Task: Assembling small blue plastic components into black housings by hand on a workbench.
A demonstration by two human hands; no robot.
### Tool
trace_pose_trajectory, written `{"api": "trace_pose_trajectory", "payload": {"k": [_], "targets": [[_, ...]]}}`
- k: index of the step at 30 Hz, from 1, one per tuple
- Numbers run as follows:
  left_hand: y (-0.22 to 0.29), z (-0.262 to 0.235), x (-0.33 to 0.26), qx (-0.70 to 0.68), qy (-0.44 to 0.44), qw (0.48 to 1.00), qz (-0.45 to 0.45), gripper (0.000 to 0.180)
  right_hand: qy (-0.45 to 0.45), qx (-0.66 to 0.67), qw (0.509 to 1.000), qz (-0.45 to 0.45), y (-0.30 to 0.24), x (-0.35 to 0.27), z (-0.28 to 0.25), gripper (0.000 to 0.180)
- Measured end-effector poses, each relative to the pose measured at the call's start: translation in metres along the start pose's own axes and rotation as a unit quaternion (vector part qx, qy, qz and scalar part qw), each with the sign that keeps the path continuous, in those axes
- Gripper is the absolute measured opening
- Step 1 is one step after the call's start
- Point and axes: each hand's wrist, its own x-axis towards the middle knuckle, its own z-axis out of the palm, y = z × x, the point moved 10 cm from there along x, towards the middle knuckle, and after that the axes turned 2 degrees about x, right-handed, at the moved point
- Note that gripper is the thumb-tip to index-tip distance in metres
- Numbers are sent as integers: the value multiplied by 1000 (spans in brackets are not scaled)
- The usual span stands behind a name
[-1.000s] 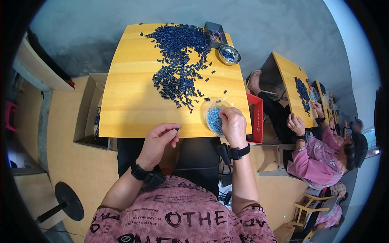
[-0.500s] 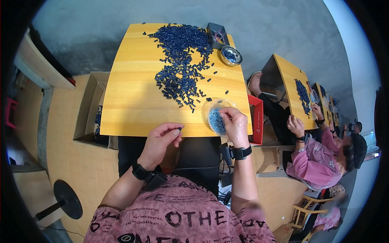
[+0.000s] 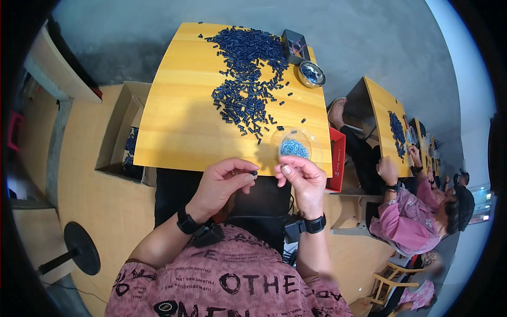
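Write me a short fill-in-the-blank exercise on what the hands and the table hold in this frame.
1. The left hand pinches one small dark blue plastic piece between thumb and ____.
2. The clear round plastic dish near the right hand holds small light ____ bits.
3. The heap of small dark blue pieces lies on a ____ wooden table.
4. The small round metal bowl stands at the table's far ____ corner.

Missing words: forefinger; blue; yellow; right

Two yellow tables (image 3: 179,127), one clear dish (image 3: 311,138), one metal bowl (image 3: 311,74), one red bin (image 3: 337,161), countless dark blue pieces (image 3: 245,68).
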Motion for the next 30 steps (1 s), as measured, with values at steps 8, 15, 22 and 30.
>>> {"api": "trace_pose_trajectory", "payload": {"k": [8,15,22,30], "targets": [[12,1,-7,15,-2,1000,25,20,-47,129,990,18,12,-12,29,14],[11,-5,-10,-45,-9,999,-1,20,-59,239,969,8,21,-15,33,13],[3,-11,-10,-142,3,990,-20,15,-53,327,941,65,38,-22,42,15],[1,-7,-13,-203,-15,979,-33,17,-65,372,920,101,47,-24,54,17]]}}
